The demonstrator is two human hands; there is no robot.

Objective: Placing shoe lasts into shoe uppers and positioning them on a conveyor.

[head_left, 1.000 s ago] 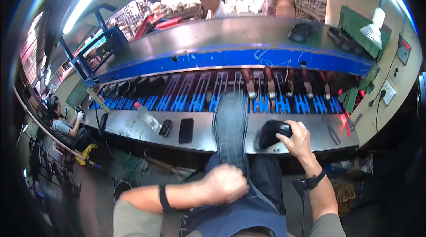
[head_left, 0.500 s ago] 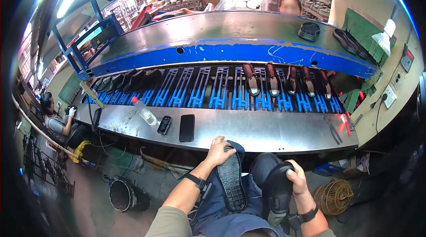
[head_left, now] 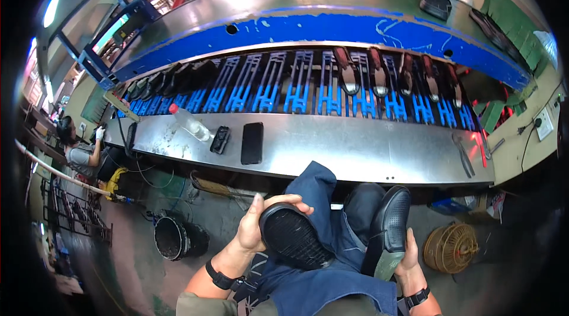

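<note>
Shoes are sitting lower in my lap now, my left hand (head_left: 256,228) curling its fingers around the black sole (head_left: 291,238) while my right hand (head_left: 408,257) is gripping the black shoe (head_left: 388,227) near the steel bench (head_left: 355,150).

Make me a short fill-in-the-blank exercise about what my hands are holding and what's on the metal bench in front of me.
1. The left hand holds a black shoe with its ____ facing up.
2. The right hand holds a second shoe, coloured ____.
3. On the metal bench, the clear bottle has a ____ cap.
4. The dark phone lies to the ____ of the bottle.

Missing words: sole; black; red; right
</note>
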